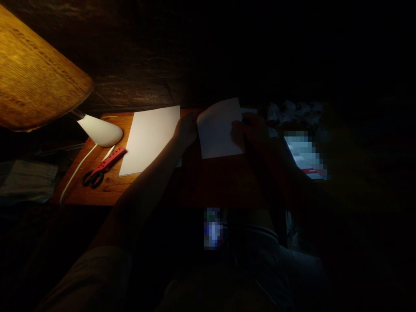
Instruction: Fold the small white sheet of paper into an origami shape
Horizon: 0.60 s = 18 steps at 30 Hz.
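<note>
A white sheet of paper (pixel 218 130) is held raised over the wooden table, its top edge bowed. My right hand (pixel 248 130) pinches its right edge, thumb on the near face. At the left edge, my left hand (pixel 187 129) is closed on the same sheet; its fingers are dim and partly hidden. Left of that hand lies a flat stack of white paper (pixel 152 134), my forearm crossing its lower right corner. Another pale piece of paper (pixel 249 111) shows behind my right hand.
A white lamp base (pixel 102 131) with a yellow woven shade (pixel 39 73) stands at the left. Black-handled scissors (pixel 94 177) with a red slotted cover (pixel 109 160) lie on the wooden table (pixel 113 193). Crumpled pale material (pixel 295 112) sits at the back right, near a blurred lit screen (pixel 303 151).
</note>
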Motion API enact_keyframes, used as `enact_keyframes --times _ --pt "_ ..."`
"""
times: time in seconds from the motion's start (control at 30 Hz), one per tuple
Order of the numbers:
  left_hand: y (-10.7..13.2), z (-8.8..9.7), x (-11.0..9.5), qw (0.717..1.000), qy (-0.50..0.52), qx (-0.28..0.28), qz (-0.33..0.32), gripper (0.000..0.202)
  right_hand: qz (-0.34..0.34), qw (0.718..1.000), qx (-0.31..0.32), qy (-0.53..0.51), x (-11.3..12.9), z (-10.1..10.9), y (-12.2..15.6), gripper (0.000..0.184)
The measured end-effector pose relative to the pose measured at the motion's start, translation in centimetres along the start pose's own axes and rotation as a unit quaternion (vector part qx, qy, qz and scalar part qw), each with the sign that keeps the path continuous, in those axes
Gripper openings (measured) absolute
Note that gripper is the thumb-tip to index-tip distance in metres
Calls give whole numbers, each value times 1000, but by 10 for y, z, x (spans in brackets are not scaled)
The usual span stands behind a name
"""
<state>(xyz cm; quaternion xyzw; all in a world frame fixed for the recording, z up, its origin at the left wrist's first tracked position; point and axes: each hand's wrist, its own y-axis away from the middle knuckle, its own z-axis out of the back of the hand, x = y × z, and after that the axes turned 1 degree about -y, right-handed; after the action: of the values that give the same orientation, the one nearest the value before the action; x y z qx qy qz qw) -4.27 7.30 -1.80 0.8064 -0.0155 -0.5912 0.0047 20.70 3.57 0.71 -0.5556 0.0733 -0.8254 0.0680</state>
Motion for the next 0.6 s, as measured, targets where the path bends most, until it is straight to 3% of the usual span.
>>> enact_keyframes --times 0.17,0.33,0.6 --pt "0 0 -2 1000 8 -4 8 20 -1 1000 1 -25 -9 -1 -3 22" --pt "-2 -1 4 998 -4 41 36 22 0 999 19 -35 -15 -2 -6 18" --pt "2 0 6 999 -8 44 23 21 6 998 49 -37 -15 2 -4 14"
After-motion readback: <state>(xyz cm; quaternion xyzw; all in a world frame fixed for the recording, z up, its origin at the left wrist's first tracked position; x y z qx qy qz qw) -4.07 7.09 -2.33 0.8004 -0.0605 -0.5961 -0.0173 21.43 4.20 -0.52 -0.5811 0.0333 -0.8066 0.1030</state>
